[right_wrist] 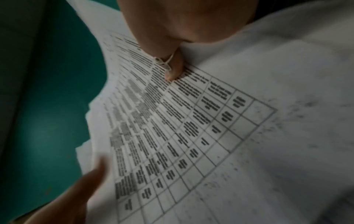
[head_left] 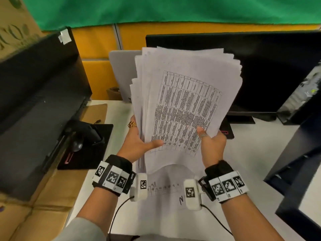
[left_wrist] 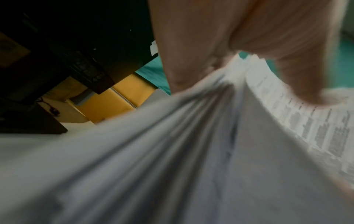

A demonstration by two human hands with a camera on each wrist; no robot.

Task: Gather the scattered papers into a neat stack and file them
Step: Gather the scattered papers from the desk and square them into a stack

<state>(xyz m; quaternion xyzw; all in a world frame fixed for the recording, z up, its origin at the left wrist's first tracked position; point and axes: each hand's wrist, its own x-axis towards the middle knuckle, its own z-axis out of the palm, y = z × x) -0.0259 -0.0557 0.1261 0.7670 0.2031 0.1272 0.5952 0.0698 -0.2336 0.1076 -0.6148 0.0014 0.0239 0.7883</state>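
A thick, uneven stack of white papers [head_left: 182, 94] stands almost upright over the desk, its top sheet printed with a table. My left hand [head_left: 139, 140] grips the stack's lower left edge, thumb across the front. My right hand [head_left: 211, 141] grips the lower right edge, thumb on the printed table. The sheets' upper edges are fanned and misaligned. The left wrist view shows the blurred stack of papers [left_wrist: 191, 144] edge-on under my left hand [left_wrist: 220, 45]. In the right wrist view my right hand [right_wrist: 172, 45] has its thumb pressed on the papers [right_wrist: 210, 128]. Another sheet [head_left: 165, 197] lies flat on the desk below.
A white desk [head_left: 251, 162] carries a black monitor [head_left: 260, 72] at the right and another black monitor [head_left: 34, 93] at the left. A grey folder-like board [head_left: 121, 73] stands behind the stack. Cardboard [head_left: 43, 206] lies at the left, a dark cabinet [head_left: 298, 162] at the right.
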